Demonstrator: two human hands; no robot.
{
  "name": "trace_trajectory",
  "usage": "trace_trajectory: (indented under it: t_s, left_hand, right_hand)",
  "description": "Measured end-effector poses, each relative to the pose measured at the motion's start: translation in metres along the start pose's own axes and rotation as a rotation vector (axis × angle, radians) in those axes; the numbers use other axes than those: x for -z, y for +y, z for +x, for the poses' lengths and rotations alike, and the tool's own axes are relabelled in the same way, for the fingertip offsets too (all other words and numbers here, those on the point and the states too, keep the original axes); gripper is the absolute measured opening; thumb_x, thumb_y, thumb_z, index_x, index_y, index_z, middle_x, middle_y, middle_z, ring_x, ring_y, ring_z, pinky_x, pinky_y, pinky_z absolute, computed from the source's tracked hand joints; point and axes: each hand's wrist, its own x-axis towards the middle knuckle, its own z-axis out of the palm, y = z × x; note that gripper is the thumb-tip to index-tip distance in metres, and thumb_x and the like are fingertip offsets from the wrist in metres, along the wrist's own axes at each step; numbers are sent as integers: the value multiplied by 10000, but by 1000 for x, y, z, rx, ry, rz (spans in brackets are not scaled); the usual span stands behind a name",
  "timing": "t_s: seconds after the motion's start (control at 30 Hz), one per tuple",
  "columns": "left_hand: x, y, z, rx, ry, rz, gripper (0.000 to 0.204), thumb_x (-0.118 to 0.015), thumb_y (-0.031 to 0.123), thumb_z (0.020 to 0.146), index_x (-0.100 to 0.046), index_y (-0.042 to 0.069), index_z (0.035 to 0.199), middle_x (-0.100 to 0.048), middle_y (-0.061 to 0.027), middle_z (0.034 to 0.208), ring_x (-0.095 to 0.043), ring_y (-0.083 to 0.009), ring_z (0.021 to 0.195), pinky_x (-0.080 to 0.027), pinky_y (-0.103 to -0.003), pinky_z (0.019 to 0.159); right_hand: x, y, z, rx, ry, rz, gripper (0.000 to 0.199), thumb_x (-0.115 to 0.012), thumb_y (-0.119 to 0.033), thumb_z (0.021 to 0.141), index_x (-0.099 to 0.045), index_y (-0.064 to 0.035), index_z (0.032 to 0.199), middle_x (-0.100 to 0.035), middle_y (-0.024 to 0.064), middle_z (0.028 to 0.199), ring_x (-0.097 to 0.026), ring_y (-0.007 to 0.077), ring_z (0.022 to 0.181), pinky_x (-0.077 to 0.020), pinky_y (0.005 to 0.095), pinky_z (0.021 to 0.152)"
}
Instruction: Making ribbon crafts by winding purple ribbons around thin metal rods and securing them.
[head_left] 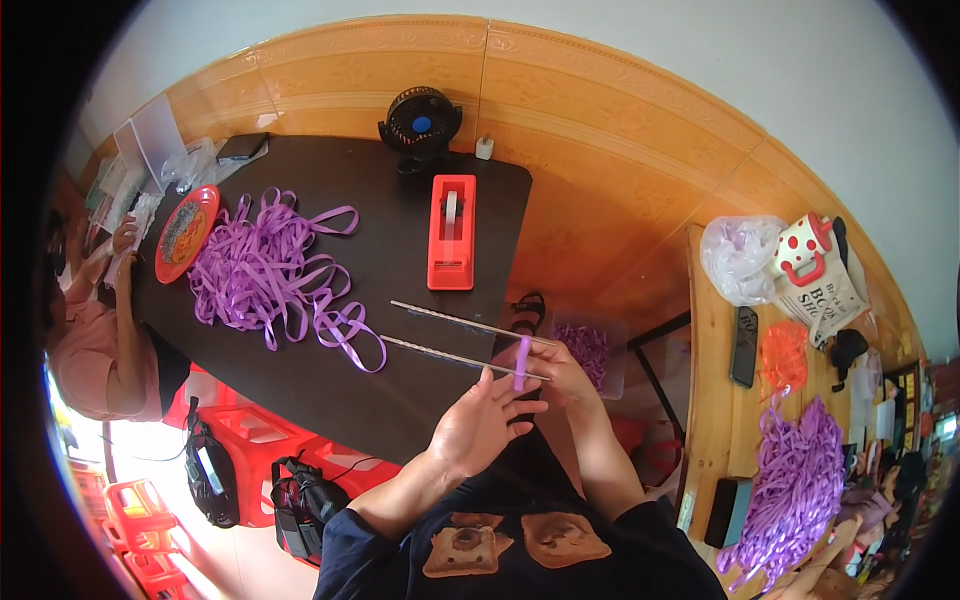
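Two thin metal rods, an upper rod and a lower rod, run side by side from the dark table out past its edge. A purple ribbon is looped across both rods near their right ends. My right hand is closed at that ribbon, its fingertips partly hidden behind it; whether it also grips the rod ends I cannot tell. My left hand is open, palm up and fingers spread, just below the lower rod. A loose heap of purple ribbon lies on the table to the left.
A red tape dispenser, a black fan and a red plate stand on the dark table. A bin of purple pieces sits below its right edge. More ribbon covers a wooden table at right. Another person works at far left.
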Motion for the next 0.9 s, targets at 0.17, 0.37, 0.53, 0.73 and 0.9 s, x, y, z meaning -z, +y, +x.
trace_trajectory:
  t_s: [0.17, 0.37, 0.53, 0.73, 0.9]
  left_hand:
    - [0, 0, 1, -3, -8, 2, 694, -314, 554, 965, -366, 0, 1379, -451, -111, 1364, -459, -271, 1190, -362, -359, 906]
    - [3, 0, 0, -10, -25, 5, 697, -313, 560, 964, -370, 1, 1376, -455, -102, 1358, -461, -265, 1185, -363, -363, 916]
    - [3, -1, 1, -19, -34, -2, 701, -314, 567, 961, -372, 3, 1373, -458, -100, 1354, -462, -259, 1181, -367, -364, 920]
    - [2, -1, 1, -9, -29, -11, 699, -321, 567, 960, -371, 7, 1374, -457, -104, 1356, -463, -259, 1182, -367, -365, 923]
    - [3, -1, 1, -12, -29, -8, 698, -329, 567, 958, -370, 10, 1375, -453, -109, 1359, -463, -260, 1181, -367, -363, 923]
  right_hand:
    - [-1, 5, 7, -1, -7, 106, 95, -639, -121, 830, -628, -34, 868, -613, 13, 867, -579, 98, 786, -458, 229, 708]
    - [-2, 11, 9, 31, -17, 146, 89, -644, -115, 825, -624, -35, 862, -594, 0, 838, -567, 83, 760, -446, 209, 668]
    - [0, 10, 12, 52, -56, 156, 116, -629, -108, 847, -649, -16, 915, -642, 24, 873, -599, 98, 761, -470, 219, 671]
    - [-1, 5, 8, -8, -35, 84, 223, -621, -78, 868, -644, 28, 1063, -666, 98, 993, -626, 144, 856, -499, 255, 716]
    - [2, 1, -4, 83, 232, 52, 526, -563, 6, 792, -457, 23, 1307, -648, 180, 1055, -648, 222, 927, -512, 307, 814]
